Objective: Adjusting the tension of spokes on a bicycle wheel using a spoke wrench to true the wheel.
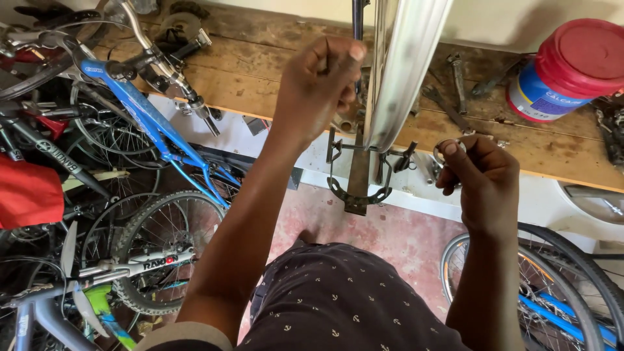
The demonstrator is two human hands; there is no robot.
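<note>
the left hand (318, 81) is closing its fingers on a thin dark upright rod (357, 19), just left of the shiny curved silver wheel rim (400, 71) standing in a rusty metal stand (359, 185). right of the rim, the right hand (478, 175) is pinching a small round silver ring-shaped tool (448, 151) between its fingertips, above the worn wooden workbench (260, 78).

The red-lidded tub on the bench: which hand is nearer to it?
Right. The right hand is below-left of the red-lidded tub; the left hand is farther left, beyond the shiny rim.
</note>
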